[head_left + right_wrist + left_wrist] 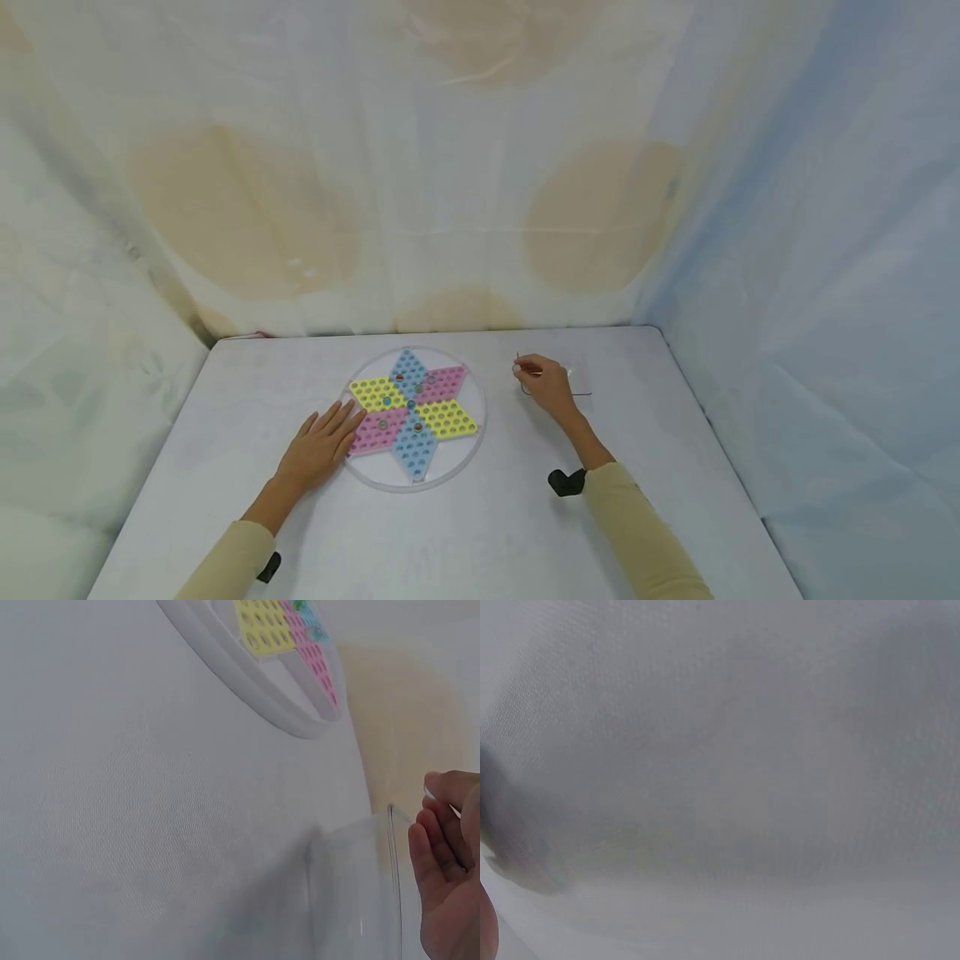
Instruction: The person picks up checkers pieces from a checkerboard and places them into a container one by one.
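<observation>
between pale walls (840,275), board (452,452) on table (480,542)

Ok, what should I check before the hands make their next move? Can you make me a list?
1. Board lies flat: ok, the star board lies on the table.
2. Left hand at the board: ok, the left hand has its fingers over the board's left edge.
3. Piece held: ok, the right hand pinches a small whitish piece.
4. What kind of piece: cannot tell, the fingers mostly hide it.
5. Right hand over the board: not ok, it is off to the right, by the clear container.
6. Every marble snug in a hole: cannot tell, they look too small.
</observation>
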The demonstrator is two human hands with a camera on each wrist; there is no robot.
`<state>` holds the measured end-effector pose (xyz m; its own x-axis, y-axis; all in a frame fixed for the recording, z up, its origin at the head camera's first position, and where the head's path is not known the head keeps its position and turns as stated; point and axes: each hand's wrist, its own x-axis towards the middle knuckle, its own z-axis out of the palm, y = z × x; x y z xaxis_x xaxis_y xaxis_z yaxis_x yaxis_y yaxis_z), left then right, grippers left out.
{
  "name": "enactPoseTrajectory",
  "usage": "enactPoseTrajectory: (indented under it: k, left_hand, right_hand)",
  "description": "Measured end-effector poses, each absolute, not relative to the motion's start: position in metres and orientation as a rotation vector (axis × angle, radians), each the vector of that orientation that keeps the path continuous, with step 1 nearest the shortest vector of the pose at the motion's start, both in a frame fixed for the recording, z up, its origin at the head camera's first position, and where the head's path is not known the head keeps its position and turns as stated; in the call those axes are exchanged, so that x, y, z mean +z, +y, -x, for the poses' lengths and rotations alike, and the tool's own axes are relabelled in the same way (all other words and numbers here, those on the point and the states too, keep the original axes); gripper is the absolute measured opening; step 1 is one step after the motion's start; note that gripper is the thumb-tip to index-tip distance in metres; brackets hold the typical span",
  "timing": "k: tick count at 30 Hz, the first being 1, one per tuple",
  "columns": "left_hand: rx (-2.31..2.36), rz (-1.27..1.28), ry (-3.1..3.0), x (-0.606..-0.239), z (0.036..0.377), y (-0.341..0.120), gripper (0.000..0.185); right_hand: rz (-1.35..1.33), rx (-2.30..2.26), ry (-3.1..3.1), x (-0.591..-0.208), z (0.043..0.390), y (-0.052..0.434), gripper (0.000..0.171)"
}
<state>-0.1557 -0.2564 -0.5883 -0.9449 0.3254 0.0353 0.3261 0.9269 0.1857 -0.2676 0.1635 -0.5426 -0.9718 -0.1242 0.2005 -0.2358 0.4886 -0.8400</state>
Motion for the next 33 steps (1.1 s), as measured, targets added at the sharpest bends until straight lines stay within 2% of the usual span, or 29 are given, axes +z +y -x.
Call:
enactPoseTrajectory:
  k: [15,33]
  left_hand:
    - [-0.287,0.507,-3.084,-0.593,0.157,-0.257,0.053]
    - [-0.292,0.500,-3.076,-0.592,0.157,-0.256,0.053]
  right_hand:
    - [-0.339,1.339,-2.848,-0.542,0.279,0.193,0.020]
    - [-0.353,1.245,-3.086,-0.544,0.291,0.197,0.018]
